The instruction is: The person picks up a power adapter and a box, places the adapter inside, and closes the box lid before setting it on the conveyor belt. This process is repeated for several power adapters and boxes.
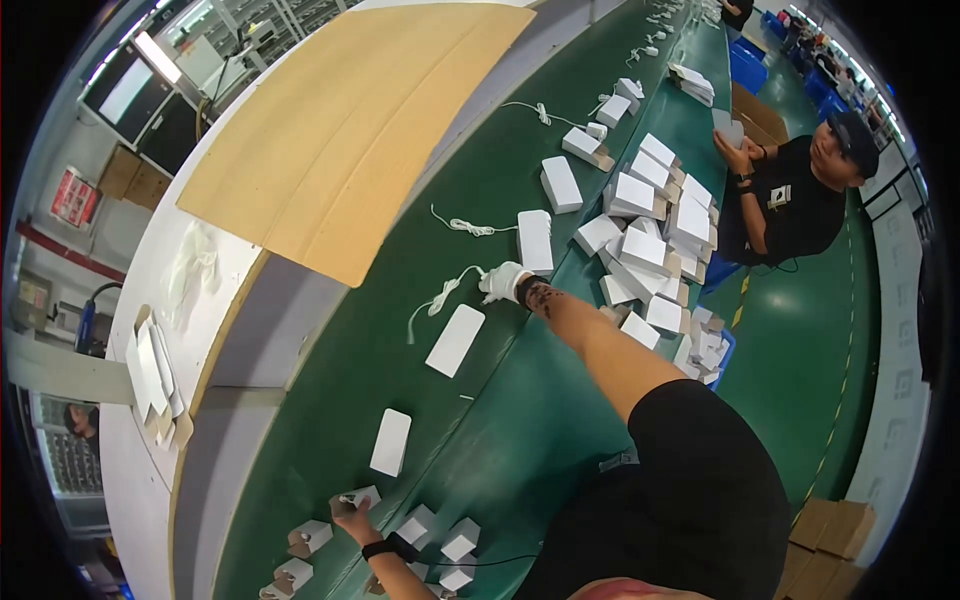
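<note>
My right hand (505,283), in a white glove with a black wristband, reaches out over the green conveyor belt. Its fingers are closed at the end of a white cable (437,297), whose bundled length trails left on the belt; whatever is attached inside the glove is hidden. Just beyond the hand lies a white box (535,241), and a flat white box (455,341) is on the nearer side. At lower left, my left hand (352,518) grips a small white carton (368,496) with an open end. Another white box (391,442) rests on the belt above it.
Open cartons (310,538) lie beside my left hand, with more small boxes (460,540) to its right. A heap of white boxes (650,250) covers the right ledge. Across it, a person (800,190) handles a carton. Large cardboard (360,130) overhangs the belt's left side.
</note>
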Action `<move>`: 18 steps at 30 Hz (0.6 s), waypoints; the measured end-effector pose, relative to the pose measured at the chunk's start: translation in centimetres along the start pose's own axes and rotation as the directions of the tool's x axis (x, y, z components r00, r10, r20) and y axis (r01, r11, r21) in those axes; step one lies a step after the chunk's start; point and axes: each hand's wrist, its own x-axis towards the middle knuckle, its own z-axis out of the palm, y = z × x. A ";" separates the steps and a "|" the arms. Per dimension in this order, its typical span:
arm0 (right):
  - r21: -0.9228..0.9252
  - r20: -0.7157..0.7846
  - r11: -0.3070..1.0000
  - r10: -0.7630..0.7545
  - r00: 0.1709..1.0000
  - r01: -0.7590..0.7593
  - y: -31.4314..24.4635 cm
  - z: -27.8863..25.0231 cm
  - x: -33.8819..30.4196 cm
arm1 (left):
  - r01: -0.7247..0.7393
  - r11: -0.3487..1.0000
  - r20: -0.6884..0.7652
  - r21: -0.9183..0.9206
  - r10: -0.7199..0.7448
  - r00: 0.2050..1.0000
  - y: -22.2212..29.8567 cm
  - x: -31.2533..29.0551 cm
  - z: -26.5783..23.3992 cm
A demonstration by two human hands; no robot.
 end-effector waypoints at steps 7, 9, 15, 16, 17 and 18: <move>0.039 -0.146 0.966 0.257 0.955 -0.254 -3.0 -2.3 -2.6 | -0.220 0.974 -0.282 0.052 0.226 0.933 11.8 -9.3 3.4; 0.112 -0.332 0.944 0.330 0.884 -0.310 -2.1 -2.9 -4.9 | -0.358 0.933 -0.189 0.041 0.359 0.914 15.3 -14.3 6.0; 0.622 -0.608 0.742 0.258 0.751 0.249 -9.4 -12.2 -11.2 | 0.268 0.926 0.687 -0.268 -0.012 0.727 14.6 -24.4 10.1; 0.842 -0.447 0.453 0.283 0.849 0.292 -11.7 -12.8 -12.4 | 0.472 0.820 0.794 -0.323 -0.036 0.607 13.3 -24.7 11.5; 0.893 -0.434 0.264 0.284 0.855 0.365 -14.5 -14.1 -15.0 | 0.624 0.724 0.831 -0.292 -0.130 0.540 13.3 -25.8 13.3; 0.912 -0.404 0.056 0.280 0.871 0.406 -16.8 -15.1 -17.8 | 0.823 0.473 0.901 -0.314 -0.126 0.415 12.6 -26.0 15.1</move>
